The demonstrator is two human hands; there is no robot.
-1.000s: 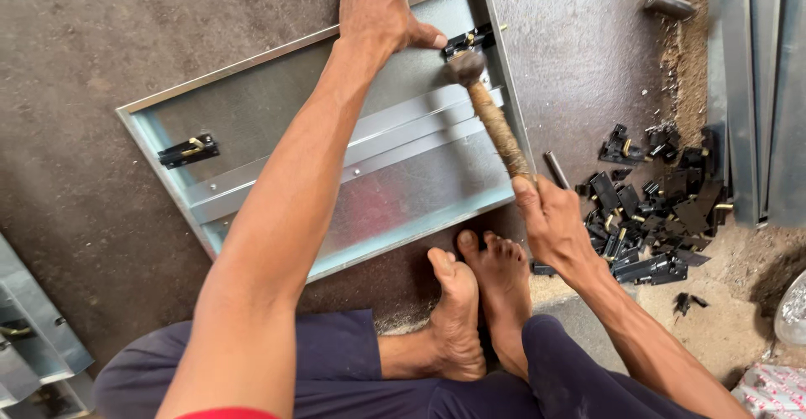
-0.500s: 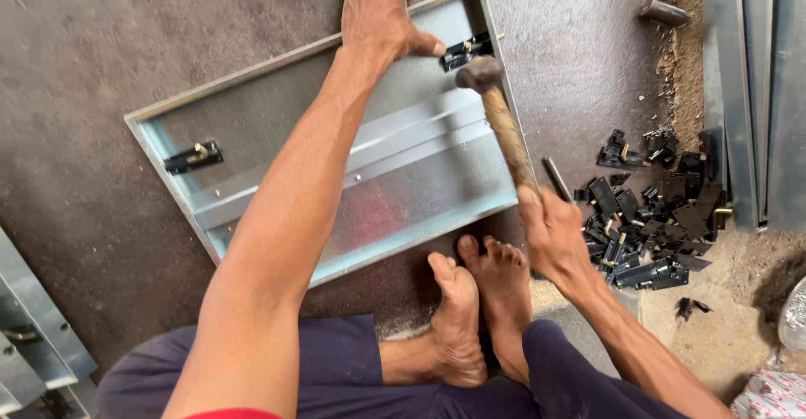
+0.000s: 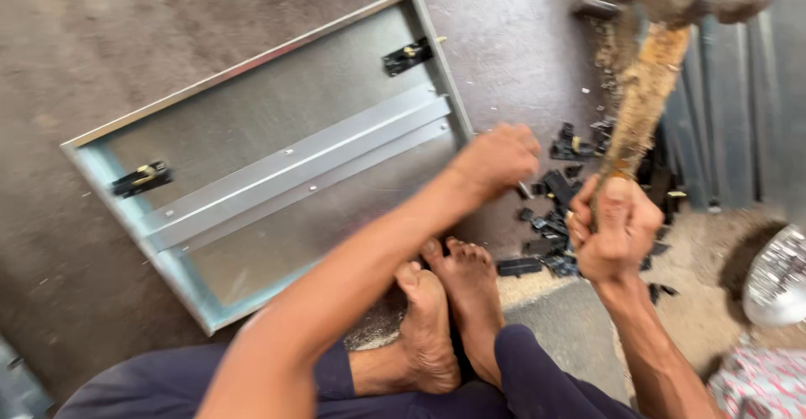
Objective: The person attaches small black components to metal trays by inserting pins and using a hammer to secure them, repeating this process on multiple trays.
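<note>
The right hand [image 3: 617, 230], fingers wrapped tight around the wooden handle, holds the hammer [image 3: 651, 75] raised head-up over the pile of black clips [image 3: 558, 192] while the left hand [image 3: 495, 159] (fingers curled loosely, holding nothing I can make out) hovers just beside the metal panel [image 3: 277, 167] on the floor, presumably clear of the swing.

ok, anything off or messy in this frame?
Mostly the floor: small black fittings lie scattered loose beside the sheet-metal panel, by the bare feet. The right hand holds a hammer whose wooden handle looks rough and worn. The panel itself shows no damage.
</note>
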